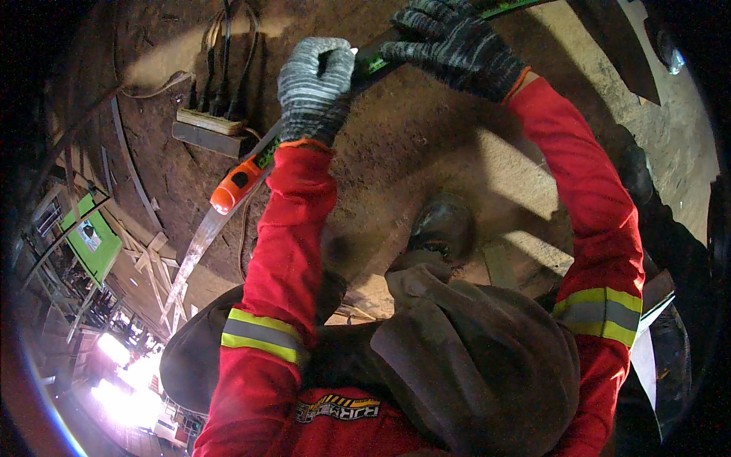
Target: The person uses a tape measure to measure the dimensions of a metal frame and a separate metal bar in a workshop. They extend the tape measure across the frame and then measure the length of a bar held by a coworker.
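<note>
1. Nearest: dark trousers (487,350) cover the person's bent leg; a dark boot (443,225) rests on the brown ground (403,152) just beyond.
2. Left side, near: a green panel (103,257) stands among thin framing, well apart from the hands.
3. Left of centre: a pale metal strip (199,242) extends from near left toward the left hand.
4. Bar: a long black-and-green bar (371,67) runs alongside the strip, from its orange end cap (234,187) at near left, past both hands, to far right.
5. Far left: a power strip (209,124) with several plugs inserted lies left of the bar.
6. Left hand (316,87), gloved: fingers curled, pinching a small white-tipped item (354,51) beside the bar. Glove-to-bar contact cannot be determined.
7. Right hand (461,49), gloved: farthest, fingers extended and partly spread over the bar.
</note>
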A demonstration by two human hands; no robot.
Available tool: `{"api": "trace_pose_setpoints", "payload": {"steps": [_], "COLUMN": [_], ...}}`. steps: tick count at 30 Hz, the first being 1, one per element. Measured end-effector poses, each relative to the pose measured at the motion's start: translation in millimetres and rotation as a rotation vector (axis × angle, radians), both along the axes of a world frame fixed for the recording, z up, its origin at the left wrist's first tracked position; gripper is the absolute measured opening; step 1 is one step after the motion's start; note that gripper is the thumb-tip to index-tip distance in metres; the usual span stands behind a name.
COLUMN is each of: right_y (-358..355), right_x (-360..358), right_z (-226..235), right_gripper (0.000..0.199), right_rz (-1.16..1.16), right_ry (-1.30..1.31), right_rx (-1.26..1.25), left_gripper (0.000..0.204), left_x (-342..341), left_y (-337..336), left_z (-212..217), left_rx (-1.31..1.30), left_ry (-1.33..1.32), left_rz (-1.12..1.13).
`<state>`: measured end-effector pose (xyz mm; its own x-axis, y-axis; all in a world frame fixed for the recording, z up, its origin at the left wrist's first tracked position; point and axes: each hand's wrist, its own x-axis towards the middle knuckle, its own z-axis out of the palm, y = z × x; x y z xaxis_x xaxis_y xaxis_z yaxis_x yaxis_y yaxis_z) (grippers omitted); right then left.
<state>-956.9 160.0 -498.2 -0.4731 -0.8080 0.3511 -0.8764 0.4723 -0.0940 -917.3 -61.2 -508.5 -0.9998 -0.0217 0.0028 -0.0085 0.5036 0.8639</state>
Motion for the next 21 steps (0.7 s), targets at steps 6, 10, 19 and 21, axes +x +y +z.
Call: {"api": "trace_pose_setpoints", "payload": {"steps": [6, 10, 19, 21], "right_y": [3.8, 0.4, 4.4, 1.3], "right_x": [-1.2, 4.4, 5.4, 7.5], "right_z": [-8.3, -8.0, 1.1, -1.5], "right_gripper": [0.03, 0.032, 0.034, 0.034], "right_rz": [0.01, -0.002, -0.045, -0.031], "right_ry": [-0.039, -0.002, -0.063, -0.067], "right_rx": [-0.075, -0.11, -0.076, -0.089], "left_gripper": [0.014, 0.016, 0.017, 0.017], "left_x": [-10.3, -10.8, -16.7, -15.8], "left_y": [-5.3, -8.2, -3.7, -5.5], "left_z": [5.1, 4.9, 0.9, 0.6], "left_rx": [-0.112, -0.108, -0.149, -0.156], "left_ry": [-0.045, -0.113, -0.093, -0.092], "left_rz": [-0.239, -0.228, -0.271, -0.261]}}
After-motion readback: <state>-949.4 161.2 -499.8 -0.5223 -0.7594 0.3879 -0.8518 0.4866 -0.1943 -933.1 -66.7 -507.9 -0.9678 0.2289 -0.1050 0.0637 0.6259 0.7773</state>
